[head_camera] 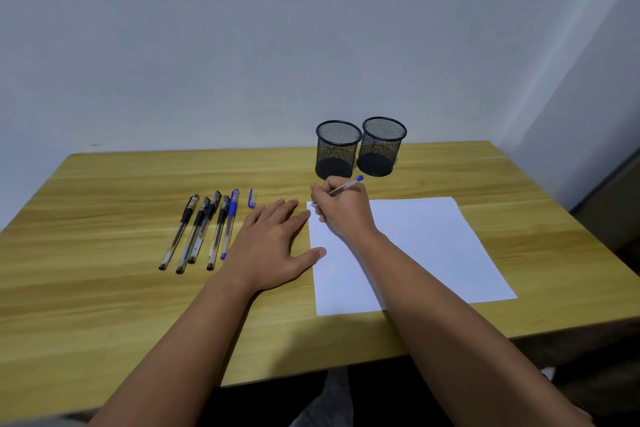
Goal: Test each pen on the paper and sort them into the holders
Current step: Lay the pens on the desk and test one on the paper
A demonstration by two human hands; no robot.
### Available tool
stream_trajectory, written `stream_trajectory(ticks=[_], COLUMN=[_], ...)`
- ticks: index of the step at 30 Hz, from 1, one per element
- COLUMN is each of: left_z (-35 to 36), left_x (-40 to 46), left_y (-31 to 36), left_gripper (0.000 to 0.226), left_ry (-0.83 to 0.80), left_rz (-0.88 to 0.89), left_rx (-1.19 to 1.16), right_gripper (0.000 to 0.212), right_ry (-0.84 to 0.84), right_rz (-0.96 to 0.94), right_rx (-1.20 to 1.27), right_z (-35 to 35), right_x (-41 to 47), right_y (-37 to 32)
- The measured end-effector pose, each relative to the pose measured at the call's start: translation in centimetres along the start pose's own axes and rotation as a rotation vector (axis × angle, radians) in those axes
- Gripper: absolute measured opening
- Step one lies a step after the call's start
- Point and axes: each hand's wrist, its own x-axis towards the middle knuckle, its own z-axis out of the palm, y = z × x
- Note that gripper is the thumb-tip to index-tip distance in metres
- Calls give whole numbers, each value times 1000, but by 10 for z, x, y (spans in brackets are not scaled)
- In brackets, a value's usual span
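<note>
Left hand (273, 246) is laid flat on the wooden table (104, 305), fingers straight and spread, its thumb tip resting on the left edge of the paper (415, 246). To its left, five capped pens (202, 231) are lined up side by side, four with black caps and one with a blue cap (230, 222) nearest the hand; their long axes run away from the viewer, tilted slightly rightward. A loose blue cap (252, 198) is seen just beyond the fingertips.

Further right, the right hand (341, 210) is curled around an uncapped blue pen (346, 186), the tip set at the far left corner of the sheet and the barrel slanting up and to the right. A faint mark may be present at the tip; it is too small to be sure.

Just behind that hand, two black mesh holders (338, 149) (381, 146) are stood side by side, both apparently empty. The right hand is the nearer to them, so the pen would be carried forward and a little right.

No brand, label or legible writing can be made out.
</note>
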Motion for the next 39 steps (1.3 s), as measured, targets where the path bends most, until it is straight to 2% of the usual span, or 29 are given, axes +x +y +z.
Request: stream_trajectory(ticks=[14, 23, 29, 39], left_z=[1, 1, 0, 1], left_x=[0, -1, 0, 1], left_y=[0, 0, 0, -1], left_gripper=[85, 86, 87, 87], left_ry=[10, 9, 4, 7], left_rz=[-3, -13, -10, -1], left_rx=[1, -9, -2, -4], right_gripper=[39, 40, 45, 44], right_ry=[68, 75, 134, 130], right_rz=[-30, -37, -58, -91], right_rx=[-100, -50, -81, -117], right_z=[-1, -2, -1, -2], right_x=[-1, -2, -1, -2], right_y=[-1, -2, 0, -2])
